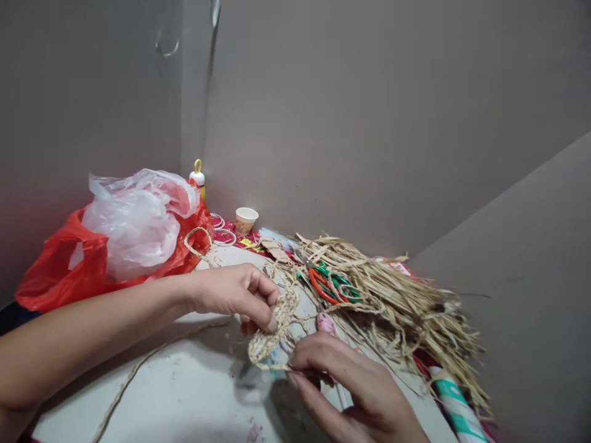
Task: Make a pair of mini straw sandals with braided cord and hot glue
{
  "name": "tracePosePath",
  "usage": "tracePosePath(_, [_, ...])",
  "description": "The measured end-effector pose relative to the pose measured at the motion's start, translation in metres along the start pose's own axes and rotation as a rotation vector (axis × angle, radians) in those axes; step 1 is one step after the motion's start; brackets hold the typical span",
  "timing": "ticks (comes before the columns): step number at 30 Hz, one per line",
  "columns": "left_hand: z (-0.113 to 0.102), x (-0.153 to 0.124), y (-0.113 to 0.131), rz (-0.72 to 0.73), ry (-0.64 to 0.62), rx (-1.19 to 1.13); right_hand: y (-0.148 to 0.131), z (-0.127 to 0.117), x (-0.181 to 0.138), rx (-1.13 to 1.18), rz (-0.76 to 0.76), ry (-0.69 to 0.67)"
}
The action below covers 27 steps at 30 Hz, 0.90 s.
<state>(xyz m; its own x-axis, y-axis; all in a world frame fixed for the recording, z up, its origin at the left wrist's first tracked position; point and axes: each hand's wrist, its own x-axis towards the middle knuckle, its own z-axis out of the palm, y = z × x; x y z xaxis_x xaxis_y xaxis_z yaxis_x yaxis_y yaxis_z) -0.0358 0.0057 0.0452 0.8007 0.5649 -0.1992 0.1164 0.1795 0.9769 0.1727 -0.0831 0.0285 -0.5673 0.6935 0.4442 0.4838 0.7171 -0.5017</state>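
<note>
My left hand [237, 294] reaches in from the left, its fingers closed in a pinch on a braided straw strip [276, 326] that curls into a loop above the white table [194, 394]. My right hand [351, 387] comes in from the bottom right, fingers pressed together on the lower end of the same braid. A thin braided cord [138, 372] trails from the work toward the bottom left.
A heap of loose dried straw [397, 301] lies at the right, with red and green scissors [330, 284] on it. A red and clear plastic bag [124, 237] sits at the left. A paper cup [245, 219], white rings [224, 234], a small bottle [198, 178] and a striped tube [457, 406] stand around.
</note>
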Motion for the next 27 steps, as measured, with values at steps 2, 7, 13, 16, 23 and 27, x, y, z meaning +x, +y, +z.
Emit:
tracePosePath(2, [0.003,0.003,-0.004,-0.023,-0.015,-0.006,0.001,-0.002,0.001,0.024,-0.024,-0.058])
tracePosePath(7, [0.01,0.007,-0.014,-0.084,-0.04,-0.012,0.004,-0.003,0.0,0.021,-0.055,-0.104])
tracePosePath(13, [0.013,0.01,-0.019,-0.091,0.0,-0.046,0.007,0.003,-0.006,-0.126,0.065,0.007])
tracePosePath(16, [0.012,0.013,-0.018,-0.035,0.146,-0.136,0.011,0.004,-0.012,-0.18,0.077,0.179])
tracePosePath(23, [0.015,0.017,-0.018,0.223,0.592,-0.398,0.002,0.016,-0.03,0.309,0.615,0.466])
tracePosePath(27, [0.029,0.016,-0.024,0.264,0.63,-0.486,-0.01,0.041,-0.018,0.823,0.914,0.659])
